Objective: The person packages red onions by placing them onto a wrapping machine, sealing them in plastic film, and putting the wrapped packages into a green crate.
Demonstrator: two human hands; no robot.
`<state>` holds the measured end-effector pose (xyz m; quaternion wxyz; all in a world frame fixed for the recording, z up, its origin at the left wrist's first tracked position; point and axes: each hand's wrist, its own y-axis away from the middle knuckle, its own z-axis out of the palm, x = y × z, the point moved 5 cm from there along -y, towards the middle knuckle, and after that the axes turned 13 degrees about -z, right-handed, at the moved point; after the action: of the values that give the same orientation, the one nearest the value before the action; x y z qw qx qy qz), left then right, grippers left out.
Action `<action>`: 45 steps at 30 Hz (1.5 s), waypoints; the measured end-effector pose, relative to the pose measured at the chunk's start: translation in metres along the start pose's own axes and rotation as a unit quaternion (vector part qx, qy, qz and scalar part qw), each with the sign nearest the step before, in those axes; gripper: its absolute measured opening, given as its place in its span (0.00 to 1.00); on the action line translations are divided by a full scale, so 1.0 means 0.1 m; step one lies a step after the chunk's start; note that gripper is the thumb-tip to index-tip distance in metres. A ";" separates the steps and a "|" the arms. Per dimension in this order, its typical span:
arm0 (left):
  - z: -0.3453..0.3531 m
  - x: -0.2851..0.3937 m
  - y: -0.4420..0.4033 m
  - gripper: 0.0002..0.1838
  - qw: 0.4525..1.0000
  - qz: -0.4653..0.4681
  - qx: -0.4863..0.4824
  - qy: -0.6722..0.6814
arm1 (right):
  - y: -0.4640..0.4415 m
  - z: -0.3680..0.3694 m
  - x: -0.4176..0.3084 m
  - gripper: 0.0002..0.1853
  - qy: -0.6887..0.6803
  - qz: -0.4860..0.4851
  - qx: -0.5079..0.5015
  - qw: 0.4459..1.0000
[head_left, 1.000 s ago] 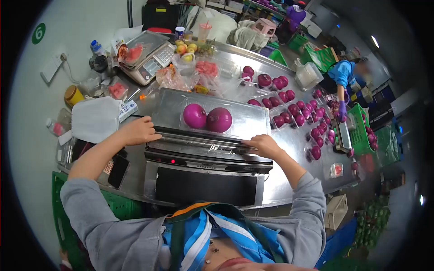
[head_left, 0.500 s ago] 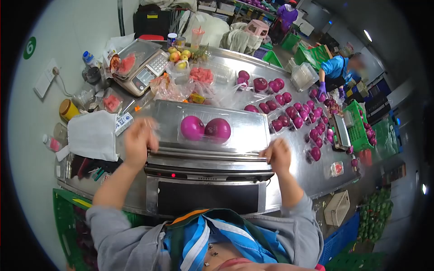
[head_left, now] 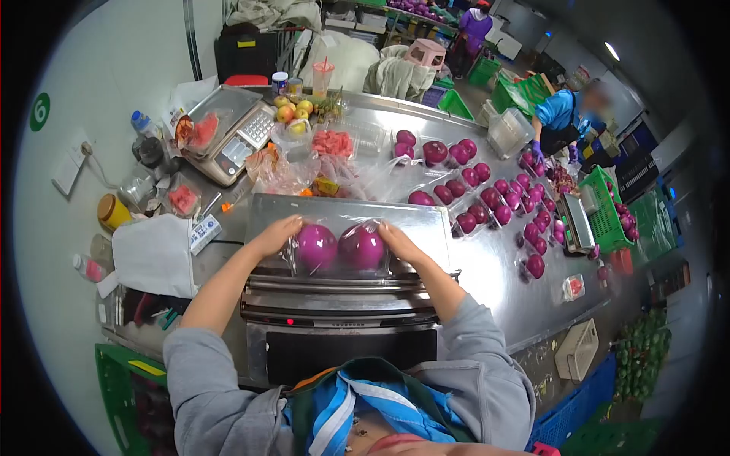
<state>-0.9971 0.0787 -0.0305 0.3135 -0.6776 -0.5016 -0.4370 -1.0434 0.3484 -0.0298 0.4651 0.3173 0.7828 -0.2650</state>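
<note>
Two large red onions (head_left: 362, 248) sit side by side in a clear plastic tray with shiny film over them, on the flat metal top of a wrapping machine (head_left: 426, 220). My left hand (head_left: 280, 232) grips the left end of this pack, fingers curled at its edge. At the opposite end my right hand (head_left: 397, 240) holds on the same way, its thumb side against the film. Some fingertips are hidden behind the pack. In front of it run the machine's metal bars, a red light (head_left: 290, 321) and a dark plate (head_left: 342, 355).
Several trays of red onions (head_left: 490, 199) cover the right of the metal table. Behind the machine lie plastic bags (head_left: 281, 171), cut watermelon (head_left: 332, 143) and apples (head_left: 286, 113); a scale (head_left: 232, 156) stands left. A co-worker in blue (head_left: 559, 112) stands at the far right.
Both hands have moved inward from the machine's sides onto the pack's ends and now grip it. The pack sits closer to the front bars, and the view has shifted slightly.
</note>
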 end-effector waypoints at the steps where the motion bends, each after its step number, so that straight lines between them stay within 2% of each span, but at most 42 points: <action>1: 0.01 0.09 0.11 0.20 0.979 -0.118 -0.087 0.143 | 0.06 0.02 -0.16 0.24 0.003 -0.004 0.004 1.000; 2: 0.01 0.25 0.20 0.20 0.980 -0.114 -0.088 0.141 | 0.16 0.08 -0.29 0.24 -0.116 0.023 0.008 0.993; 3: 0.05 0.39 0.30 0.21 0.962 -0.138 -0.097 0.214 | 0.24 0.14 -0.39 0.23 -0.235 0.052 0.011 0.970; 4: 0.09 0.45 0.37 0.21 0.938 -0.164 -0.106 0.286 | 0.26 0.13 -0.50 0.23 -0.236 0.054 0.013 0.970; 6: 0.07 0.50 0.43 0.22 0.936 -0.190 -0.099 0.278 | 0.29 0.13 -0.55 0.25 -0.321 0.159 0.066 0.931; 7: 0.06 0.56 0.48 0.23 0.936 -0.188 -0.069 0.289 | 0.31 0.13 -0.56 0.27 -0.372 0.140 -0.011 0.918; 8: 0.05 0.64 0.56 0.24 0.934 -0.187 -0.039 0.301 | 0.39 0.10 -0.60 0.27 -0.371 0.137 -0.010 0.918; 9: 0.08 0.76 0.74 0.26 0.928 -0.210 -0.059 0.304 | 0.54 0.12 -0.64 0.28 -0.363 0.170 -0.001 0.916; 10: 0.12 0.91 0.99 0.28 0.916 -0.277 -0.097 0.273 | 0.70 0.18 -0.70 0.29 -0.355 0.203 0.008 0.912; 11: 0.25 0.84 1.18 0.25 0.924 -0.219 -0.127 0.286 | 0.90 0.30 -0.82 0.29 -0.356 0.246 -0.012 0.901; 12: 0.41 0.76 1.43 0.26 0.882 -0.299 -0.153 0.332 | 1.12 0.43 -0.90 0.30 -0.355 0.288 -0.032 0.889; 13: 0.61 0.35 1.66 0.27 0.849 -0.366 -0.159 0.347 | 1.34 0.62 -0.79 0.29 -0.406 0.330 -0.038 0.851; 14: 0.75 0.36 1.83 0.29 0.792 -0.420 -0.170 0.410 | 1.55 0.80 -0.64 0.29 -0.454 0.370 -0.043 0.809; 15: 0.88 0.21 1.99 0.31 0.773 -0.432 -0.194 0.422 | 1.69 0.94 -0.56 0.29 -0.445 0.374 -0.043 0.813; 16: 0.98 0.02 2.10 0.32 0.788 -0.423 -0.199 0.401 | 1.80 1.04 -0.53 0.28 -0.435 0.379 -0.042 0.816; 17: 1.04 -0.16 2.18 0.29 0.804 -0.429 -0.174 0.373 | 1.86 1.11 -0.59 0.27 -0.461 0.359 -0.061 0.810; 19: 1.12 -0.30 2.37 0.26 0.819 -0.434 -0.149 0.343 | 2.00 1.13 -0.55 0.25 -0.467 0.347 -0.018 0.813; 20: 1.14 -0.29 2.45 0.23 0.842 -0.404 -0.134 0.332 | 2.10 1.13 -0.50 0.24 -0.480 0.324 0.006 0.815; 22: 1.20 -0.29 2.60 0.20 0.864 -0.372 -0.118 0.318 | 2.39 1.20 -0.44 0.22 -0.437 0.280 0.049 0.854; 23: 1.19 -0.28 2.65 0.18 0.884 -0.333 -0.052 0.323 | 2.52 1.23 -0.33 0.18 -0.356 0.249 0.083 0.897; 24: 1.18 -0.24 2.69 0.15 0.898 -0.294 0.013 0.327 | 2.62 1.27 -0.35 0.18 -0.356 0.250 0.083 0.896; 25: 1.20 -0.23 2.71 0.17 0.904 -0.294 0.061 0.304 | 2.74 1.24 -0.35 0.16 -0.307 0.267 0.152 0.901; 26: 1.22 -0.19 2.73 0.17 0.904 -0.297 0.060 0.302 | 2.85 1.20 -0.34 0.14 -0.255 0.280 0.220 0.899; 27: 1.20 -0.17 2.74 0.18 0.880 -0.299 0.107 0.352 | 2.95 1.23 -0.32 0.15 -0.337 0.308 0.252 0.853; 29: 1.21 -0.11 2.77 0.20 0.831 -0.311 0.173 0.427 | 3.13 1.17 -0.32 0.16 -0.368 0.313 0.243 0.841; 30: 1.15 -0.04 2.84 0.19 0.812 -0.316 0.164 0.462 | 3.19 1.17 -0.41 0.17 -0.402 0.317 0.233 0.827; 32: 1.17 -0.06 3.19 0.19 0.757 -0.371 0.079 0.531 | 3.34 0.99 -0.69 0.20 -0.396 0.371 0.285 0.790; 33: 1.24 -0.20 3.40 0.20 0.775 -0.421 0.065 0.466 | 3.55 1.03 -0.55 0.20 -0.403 0.372 0.245 0.799; 34: 1.36 -0.39 3.66 0.20 0.788 -0.470 0.049 0.395 | 3.71 1.12 -0.51 0.20 -0.349 0.408 0.250 0.806; 35: 1.57 -0.73 3.86 0.21 0.780 -0.524 0.021 0.343 | 3.86 1.29 -0.36 0.18 -0.347 0.440 0.225 0.797; 36: 1.78 -0.93 3.88 0.21 0.780 -0.505 -0.011 0.369 | 4.02 1.47 -0.11 0.17 -0.345 0.472 0.201 0.786; 37: 1.95 -1.11 3.83 0.19 0.796 -0.491 -0.054 0.350 | 4.10 1.78 0.28 0.14 -0.439 0.445 0.198 0.755; 38: 2.12 -1.10 3.68 0.18 0.839 -0.443 -0.077 0.307 | 4.09 2.14 0.52 0.15 -0.529 0.415 0.194 0.715; 39: 2.23 -0.94 3.43 0.17 0.890 -0.366 -0.087 0.258 | 3.68 2.14 -0.01 0.17 -0.476 0.444 0.154 0.744; 40: 2.32 -0.75 3.20 0.16 0.925 -0.287 -0.094 0.230 | 3.72 2.42 0.58 0.17 -0.446 0.459 0.123 0.758; 41: 2.35 -0.49 3.04 0.15 0.943 -0.223 -0.100 0.226 | 3.34 2.49 0.12 0.23 -0.570 0.246 0.059 0.782; 42: 2.35 -0.22 2.90 0.15 0.956 -0.161 -0.099 0.222 | 3.20 2.51 -0.02 0.23 -0.558 0.209 0.031 0.802; 45: 2.24 0.45 2.76 0.13 0.969 -0.020 -0.099 0.226 | 3.20 2.58 -0.04 0.24 -0.451 0.265 -0.012 0.852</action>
<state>-0.6663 0.2073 -0.0801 0.3411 -0.5784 -0.3853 -0.6329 -0.6595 0.3747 -0.1742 0.8234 0.3524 0.3770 -0.2361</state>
